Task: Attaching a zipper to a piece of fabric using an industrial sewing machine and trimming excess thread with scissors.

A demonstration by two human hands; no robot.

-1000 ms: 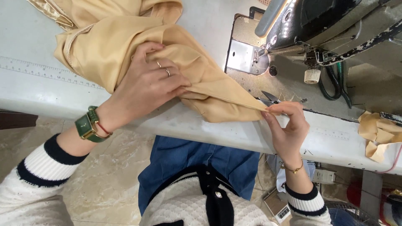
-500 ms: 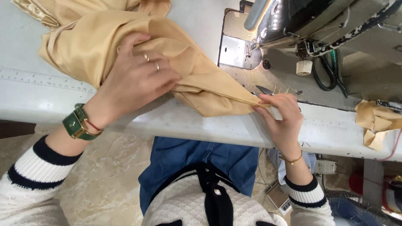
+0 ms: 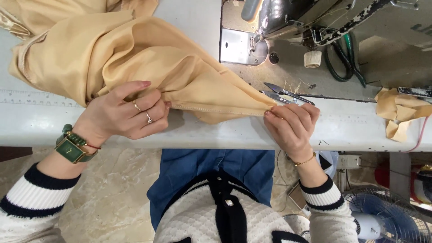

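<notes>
On the white table (image 3: 216, 132), both hands pinched the tan cloth (image 3: 135, 54): left hand (image 3: 123, 112) bunching its fold, right hand (image 3: 292, 126) closed on the hem's corner. Left had slid nearer me since.

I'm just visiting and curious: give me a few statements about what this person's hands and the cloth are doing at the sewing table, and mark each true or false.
1. Both hands hold the tan fabric. True: the left hand and right hand each pinch its stitched edge.
2. The fabric lies under the needle of the sewing machine. False: it is held in front of the machine, over the white table.
3. A green watch sits on the left wrist. True.
4. The right hand holds the thread snips. False: they lie on the table just beyond its fingers.
5. A scrap of tan cloth lies to the right. True.
</notes>
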